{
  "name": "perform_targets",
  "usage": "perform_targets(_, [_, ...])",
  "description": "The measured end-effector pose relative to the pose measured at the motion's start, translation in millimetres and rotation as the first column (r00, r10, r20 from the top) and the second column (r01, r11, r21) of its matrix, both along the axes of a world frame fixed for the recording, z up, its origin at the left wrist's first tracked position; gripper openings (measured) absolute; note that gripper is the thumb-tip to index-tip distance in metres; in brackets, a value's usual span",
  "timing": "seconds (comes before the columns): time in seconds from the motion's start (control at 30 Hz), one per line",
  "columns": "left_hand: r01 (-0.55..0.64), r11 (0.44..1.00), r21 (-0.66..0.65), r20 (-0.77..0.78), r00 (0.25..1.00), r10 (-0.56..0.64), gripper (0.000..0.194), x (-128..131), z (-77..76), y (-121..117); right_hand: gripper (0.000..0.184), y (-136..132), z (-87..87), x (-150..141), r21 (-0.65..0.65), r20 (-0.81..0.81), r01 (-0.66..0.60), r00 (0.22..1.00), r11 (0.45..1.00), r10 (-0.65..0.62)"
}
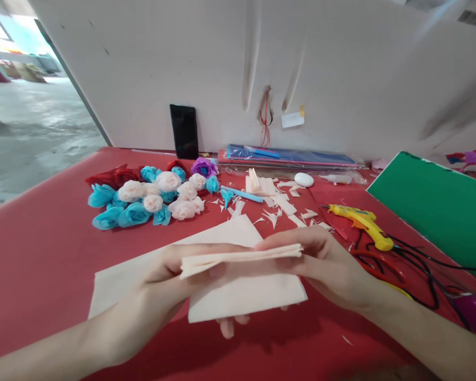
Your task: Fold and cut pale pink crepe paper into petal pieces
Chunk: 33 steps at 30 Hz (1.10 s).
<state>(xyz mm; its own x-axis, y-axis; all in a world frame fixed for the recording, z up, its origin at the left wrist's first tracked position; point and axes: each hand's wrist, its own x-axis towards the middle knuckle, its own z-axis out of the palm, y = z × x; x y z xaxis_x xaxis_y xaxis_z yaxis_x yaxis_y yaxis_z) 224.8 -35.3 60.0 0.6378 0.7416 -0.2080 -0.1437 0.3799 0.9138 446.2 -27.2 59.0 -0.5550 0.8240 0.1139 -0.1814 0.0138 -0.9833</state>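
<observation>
Between my two hands is a folded sheet of cream crepe paper (246, 299), pleated into a layered stack along its top edge, with one wide flap hanging toward me. My left hand (174, 275) pinches its left end, some fingertips showing beneath the flap. On the other end, my right hand (321, 259) has its thumb and fingers closed around the folds. Under and behind lies a larger flat cream sheet (122, 280) on the red tabletop (35, 243).
Paper roses (153, 203) in blue, cream, red and purple lie at the back left, near a phone (184, 131) leaning on the wall. Paper scraps (281, 203) litter the middle. At right are a yellow glue gun (360, 222), red-handled scissors (381, 267), cables and a green board (432, 206).
</observation>
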Motion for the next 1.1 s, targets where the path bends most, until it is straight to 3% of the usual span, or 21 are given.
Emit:
perform_targets(0.1, [-0.021,1.000,-0.021,0.062,0.998,0.022,0.018,-0.2,5.0,-3.2,0.019,-2.5,-0.4,1.4,0.009,-0.012,-0.018,1.000,1.000,0.018])
perform_targets(0.3, [-0.044,0.999,-0.005,0.020,0.999,0.044,0.018,-1.3,11.9,-5.9,0.023,-4.5,2.3,1.8,0.010,-0.040,-0.077,0.996,0.997,0.078])
perform_targets(0.6, [-0.058,0.996,0.066,0.044,0.998,0.055,0.019,-1.1,4.7,-9.9,0.019,-5.7,-0.9,1.7,0.003,-0.120,-0.139,0.983,0.990,0.139])
perform_targets(0.9, [-0.074,0.992,0.102,0.088,0.994,0.065,0.020,-0.6,1.6,-11.2,0.020,-7.6,1.3,-1.1,-0.052,-0.147,-0.128,0.982,0.990,0.120])
perform_targets(1.1, [-0.065,0.969,0.238,0.076,0.996,0.048,0.023,-1.2,0.3,-8.1,0.024,-7.1,2.0,-2.8,-0.146,-0.148,-0.130,0.983,0.981,0.109])
